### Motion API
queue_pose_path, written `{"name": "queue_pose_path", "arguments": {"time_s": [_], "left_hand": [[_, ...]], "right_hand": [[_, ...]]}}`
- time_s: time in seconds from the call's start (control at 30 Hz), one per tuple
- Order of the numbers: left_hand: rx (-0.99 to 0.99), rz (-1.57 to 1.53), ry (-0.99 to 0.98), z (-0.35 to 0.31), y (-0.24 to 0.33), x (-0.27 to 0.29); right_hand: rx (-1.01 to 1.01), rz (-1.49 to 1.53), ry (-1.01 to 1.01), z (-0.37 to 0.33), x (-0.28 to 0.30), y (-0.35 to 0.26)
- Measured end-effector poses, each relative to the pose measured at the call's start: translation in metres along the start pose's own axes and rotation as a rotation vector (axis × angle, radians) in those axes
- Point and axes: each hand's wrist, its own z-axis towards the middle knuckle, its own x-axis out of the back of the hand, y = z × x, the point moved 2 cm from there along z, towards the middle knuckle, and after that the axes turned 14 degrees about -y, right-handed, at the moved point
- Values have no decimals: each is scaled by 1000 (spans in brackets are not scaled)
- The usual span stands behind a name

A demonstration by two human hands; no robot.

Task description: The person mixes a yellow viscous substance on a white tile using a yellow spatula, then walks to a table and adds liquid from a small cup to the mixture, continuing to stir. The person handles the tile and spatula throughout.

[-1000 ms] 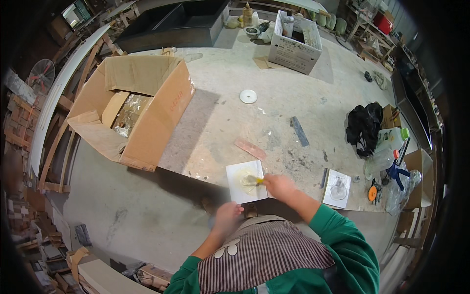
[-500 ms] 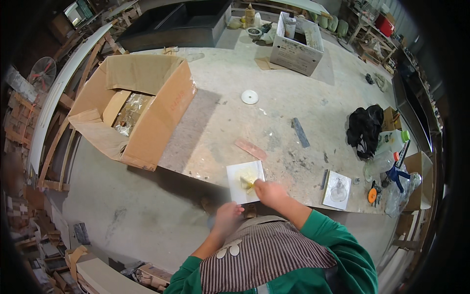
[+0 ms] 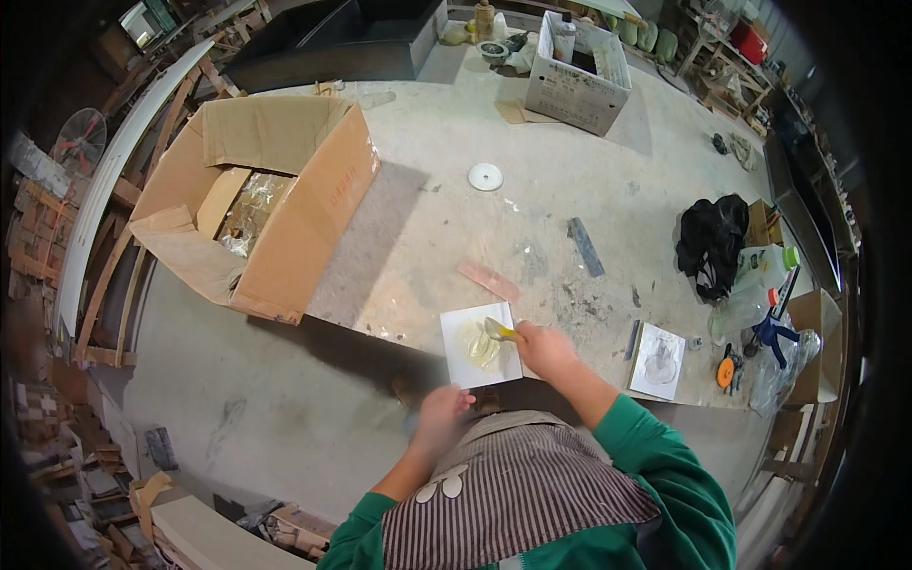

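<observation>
Carton [image 3: 309,228] left on table [image 3: 560,180], bottles [image 3: 760,269] right, disc [image 3: 485,177] behind panel [image 3: 456,351]

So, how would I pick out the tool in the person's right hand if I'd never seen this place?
Find the large, stained pale worktable, then the white square panel smeared with yellowish paste at its near edge. Over it, the bare right hand grips a small yellow-handled tool with a pale head. That yellow handle sets it apart from the flat reddish strip lying just beyond.
</observation>
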Motion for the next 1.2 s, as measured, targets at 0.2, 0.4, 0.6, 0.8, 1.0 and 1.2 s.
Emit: {"name": "queue_pose_path", "arguments": {"time_s": [0.2,0.4,0.6,0.8,1.0,1.2], "left_hand": [[-21,11,9,3,-3,2],[-4,43,18,2,-1,3],[-3,74,32,2,-1,1],[1,92,33,3,-1,2],[-13,58,45,2,-2,1],[-9,49,60,2,-1,-1]], "right_hand": [[-62,5,-90,1,-7,8],[179,6,-142,-5,-9,4],[10,13,-3,-10,1,3],[-78,-8,-35,-4,1,5],[81,-12,-81,5,-9,7],[-16,14,-4,5,-4,2]]}}
